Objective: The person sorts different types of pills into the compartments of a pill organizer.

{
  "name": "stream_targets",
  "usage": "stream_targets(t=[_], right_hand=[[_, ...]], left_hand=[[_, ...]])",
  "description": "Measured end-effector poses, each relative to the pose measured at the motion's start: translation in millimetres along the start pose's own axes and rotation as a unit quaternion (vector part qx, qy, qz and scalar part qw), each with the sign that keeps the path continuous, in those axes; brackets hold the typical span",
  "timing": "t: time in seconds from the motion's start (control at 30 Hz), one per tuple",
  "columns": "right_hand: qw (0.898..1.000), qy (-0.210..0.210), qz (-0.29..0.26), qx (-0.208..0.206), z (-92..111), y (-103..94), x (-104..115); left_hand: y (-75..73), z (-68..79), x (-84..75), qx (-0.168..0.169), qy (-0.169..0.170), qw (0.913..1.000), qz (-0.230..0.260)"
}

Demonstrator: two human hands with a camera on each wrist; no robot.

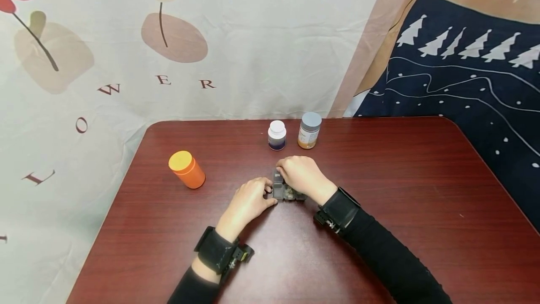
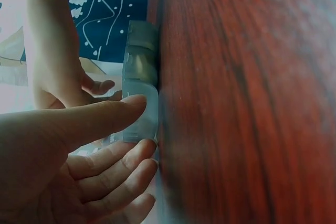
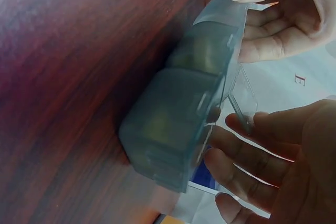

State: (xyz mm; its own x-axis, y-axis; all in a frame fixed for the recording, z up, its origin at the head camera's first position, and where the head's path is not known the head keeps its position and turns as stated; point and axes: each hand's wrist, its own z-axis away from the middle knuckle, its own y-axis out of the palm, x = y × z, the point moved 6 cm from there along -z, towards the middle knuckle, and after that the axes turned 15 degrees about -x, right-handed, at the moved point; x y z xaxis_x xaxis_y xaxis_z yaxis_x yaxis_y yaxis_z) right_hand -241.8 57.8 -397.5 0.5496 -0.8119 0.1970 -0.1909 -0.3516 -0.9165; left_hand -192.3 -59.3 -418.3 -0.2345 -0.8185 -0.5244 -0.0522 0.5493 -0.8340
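A translucent grey pill organizer [image 1: 278,192] with several compartments sits on the table between both hands. Yellowish contents show faintly through its walls in the right wrist view. My left hand [image 1: 251,199] holds the left end of the organizer, thumb on the near wall and fingers at the far side. Over its far side, my right hand [image 1: 304,176] pinches a raised clear lid [image 3: 242,95] between thumb and index finger, as the right wrist view shows. In the head view the right hand covers part of the organizer.
An orange bottle with a yellow cap [image 1: 188,171] stands at the left of the brown table [image 1: 405,229]. Behind the hands stand a small white-capped bottle [image 1: 276,135] and a grey-capped bottle [image 1: 310,130]. A printed cloth [image 1: 261,50] hangs behind the table.
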Motion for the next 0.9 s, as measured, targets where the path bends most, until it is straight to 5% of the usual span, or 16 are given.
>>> stream_targets(t=[0.53, 0.9], right_hand=[[0.999, 0.019, -0.018, -0.018, 29, -27.0, -3], [0.994, -0.052, -0.074, -0.066, 79, -35.2, 3]], left_hand=[[-3.5, 1.9, 5.4, -0.001, -0.003, 0.9999, 0.017], [-15.9, 12.9, 4.6, -0.029, -0.003, 0.999, -0.033]])
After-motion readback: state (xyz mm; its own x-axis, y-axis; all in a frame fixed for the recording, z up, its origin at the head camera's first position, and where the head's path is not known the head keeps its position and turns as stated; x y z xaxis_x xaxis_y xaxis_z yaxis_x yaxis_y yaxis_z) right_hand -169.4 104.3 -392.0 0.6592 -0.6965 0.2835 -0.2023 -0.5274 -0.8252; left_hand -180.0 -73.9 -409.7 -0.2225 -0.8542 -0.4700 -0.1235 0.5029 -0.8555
